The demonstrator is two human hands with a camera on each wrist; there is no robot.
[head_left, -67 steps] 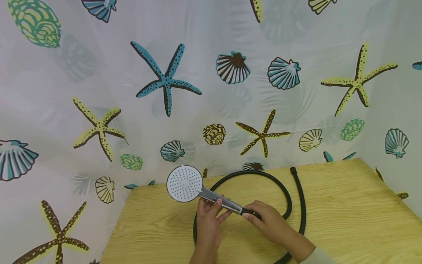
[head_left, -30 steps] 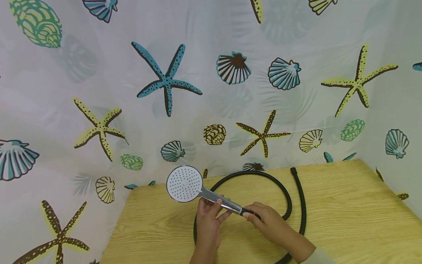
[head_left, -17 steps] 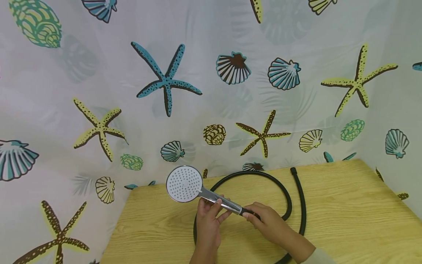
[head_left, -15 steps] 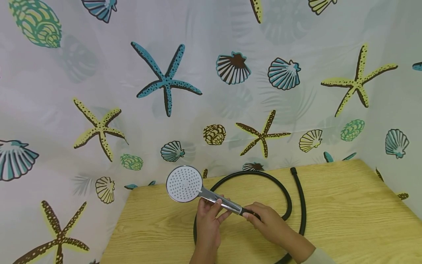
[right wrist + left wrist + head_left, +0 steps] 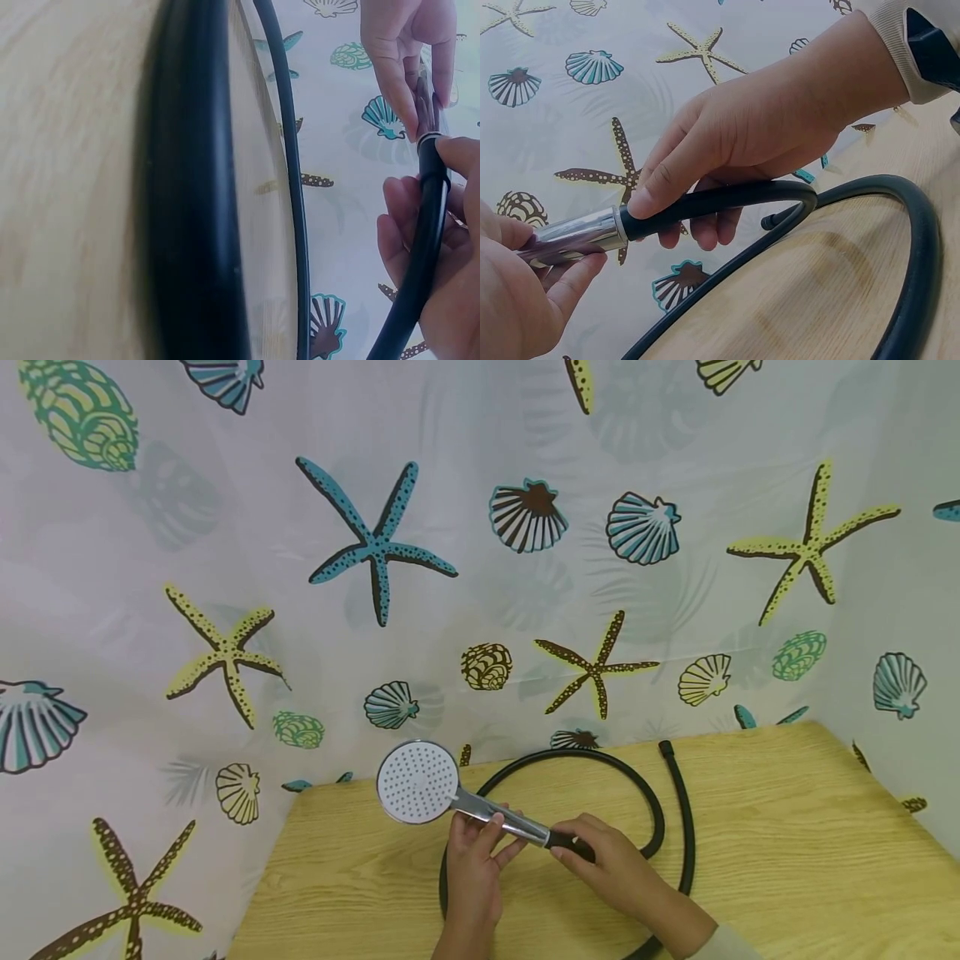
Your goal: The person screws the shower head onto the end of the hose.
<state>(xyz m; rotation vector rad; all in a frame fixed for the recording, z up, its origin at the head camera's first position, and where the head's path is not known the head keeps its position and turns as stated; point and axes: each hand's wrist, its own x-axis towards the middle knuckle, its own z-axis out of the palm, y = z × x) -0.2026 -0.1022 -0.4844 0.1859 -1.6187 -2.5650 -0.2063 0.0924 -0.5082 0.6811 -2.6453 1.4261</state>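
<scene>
A chrome handheld shower head (image 5: 417, 782) with a round white nozzle face is held above the table, face toward me. My left hand (image 5: 474, 868) grips its chrome handle (image 5: 577, 236) from below with thumb and fingers. At the handle's lower end sits the black end of a shower hose (image 5: 433, 169), flush against the chrome rim. My right hand (image 5: 611, 868) pinches that hose end, thumb near the joint and fingers beneath, as the left wrist view shows. The hose runs on from the right hand and curves down to the table.
The wooden table (image 5: 787, 835) bears the hose's wide black loop (image 5: 656, 810). The hose's free end (image 5: 666, 748) lies near the table's back edge. A white curtain (image 5: 450, 435) printed with starfish and shells hangs behind and along the sides.
The right hand's fingers have shifted slightly on the hose end, showing more of the black part. The shower head sits very slightly lower in view; the left hand keeps its grip.
</scene>
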